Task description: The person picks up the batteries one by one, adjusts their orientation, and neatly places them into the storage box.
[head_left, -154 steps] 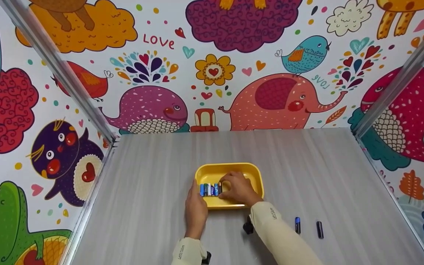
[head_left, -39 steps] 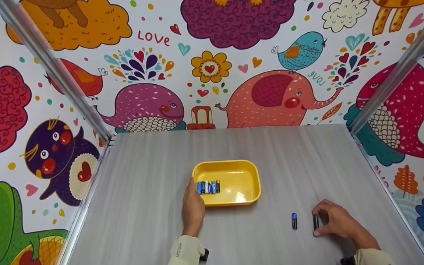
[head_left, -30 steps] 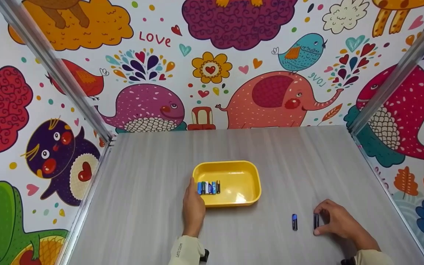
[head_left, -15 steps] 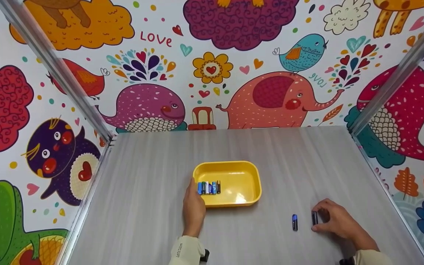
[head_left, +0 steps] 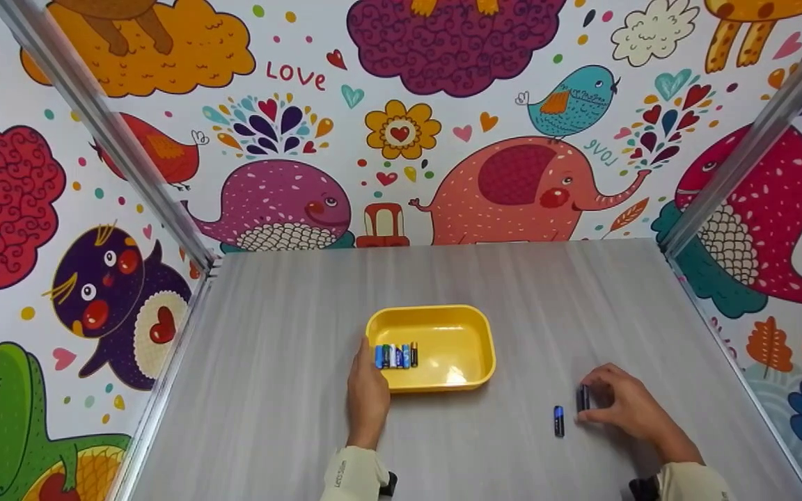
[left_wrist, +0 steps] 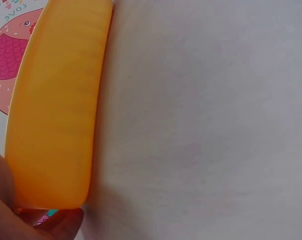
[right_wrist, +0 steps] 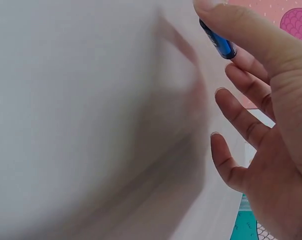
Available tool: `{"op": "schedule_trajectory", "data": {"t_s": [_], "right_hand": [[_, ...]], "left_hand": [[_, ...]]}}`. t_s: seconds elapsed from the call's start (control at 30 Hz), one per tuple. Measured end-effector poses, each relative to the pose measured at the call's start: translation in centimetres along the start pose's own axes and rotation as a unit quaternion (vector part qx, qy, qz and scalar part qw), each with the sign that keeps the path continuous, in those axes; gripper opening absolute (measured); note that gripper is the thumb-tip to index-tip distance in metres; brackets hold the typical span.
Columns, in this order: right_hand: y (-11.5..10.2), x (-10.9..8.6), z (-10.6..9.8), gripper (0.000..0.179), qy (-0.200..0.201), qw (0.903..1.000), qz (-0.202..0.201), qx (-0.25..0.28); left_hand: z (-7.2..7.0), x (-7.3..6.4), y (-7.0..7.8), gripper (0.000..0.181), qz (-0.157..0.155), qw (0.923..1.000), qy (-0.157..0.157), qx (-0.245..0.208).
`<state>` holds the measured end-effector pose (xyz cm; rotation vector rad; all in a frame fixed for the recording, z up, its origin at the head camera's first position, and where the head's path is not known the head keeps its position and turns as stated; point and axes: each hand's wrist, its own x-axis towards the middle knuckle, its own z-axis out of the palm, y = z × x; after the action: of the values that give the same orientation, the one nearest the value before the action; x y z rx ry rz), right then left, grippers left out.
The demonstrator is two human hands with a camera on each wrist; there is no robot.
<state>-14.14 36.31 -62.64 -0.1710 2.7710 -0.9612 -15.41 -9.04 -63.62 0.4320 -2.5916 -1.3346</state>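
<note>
My left hand point(head_left: 367, 393) lies along the left end of a yellow tray point(head_left: 443, 385), fingers stretched against its outer wall. In the left wrist view, fingers touch the corner of the tray point(left_wrist: 56, 110). Inside the tray, several batteries point(head_left: 395, 356) stand side by side in a row at the left. My right hand point(head_left: 627, 403) pinches a dark battery point(head_left: 583, 399) between thumb and a fingertip. Just left of it, a blue and black battery point(head_left: 559, 422) lies on the table. The right wrist view shows a blue battery point(right_wrist: 221, 44) partly behind the thumb; whether it is the held one, I cannot tell.
The grey wood-grain table point(head_left: 289, 313) carries the tray near its middle. Walls with cartoon animals point(head_left: 512, 188) enclose it behind and at the sides. Metal posts point(head_left: 112, 139) rise at the back corners.
Earlier, my right hand was at the batteries in the tray, then went right to the dark battery. Now that battery has moved slightly left and away from me. The left hand stays at the tray.
</note>
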Motion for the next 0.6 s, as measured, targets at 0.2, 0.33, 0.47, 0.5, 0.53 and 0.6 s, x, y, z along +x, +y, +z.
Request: {"op": "schedule_trajectory", "data": {"t_s": [0.2,0.33,0.47,0.5,0.53,0.6], "right_hand": [[-1.1,1.0,0.4,0.053,0.026,0.9994,-0.021,0.005],[-2.1,1.6,0.9,0.054,0.036,0.9984,-0.040,0.015],[-3.3,2.5,1.4,0.053,0.048,0.9970,-0.054,0.028],[-3.6,2.7,1.5,0.052,0.051,0.9965,-0.058,0.032],[-4.0,2.9,1.6,0.052,0.055,0.9959,-0.062,0.035],[-4.7,3.4,1.8,0.052,0.060,0.9951,-0.067,0.041]], "left_hand": [[0.0,0.0,-0.1,0.059,0.002,1.0000,-0.002,0.005],[0.0,-0.1,-0.1,0.059,0.003,1.0000,-0.002,-0.002],[0.0,-0.1,-0.1,0.059,0.003,1.0000,-0.003,-0.006],[0.0,-0.1,-0.1,0.060,0.001,1.0000,-0.004,-0.006],[0.0,-0.1,-0.1,0.060,0.001,1.0000,-0.005,-0.005],[0.0,-0.1,0.0,0.061,-0.005,1.0000,-0.008,-0.002]]}}
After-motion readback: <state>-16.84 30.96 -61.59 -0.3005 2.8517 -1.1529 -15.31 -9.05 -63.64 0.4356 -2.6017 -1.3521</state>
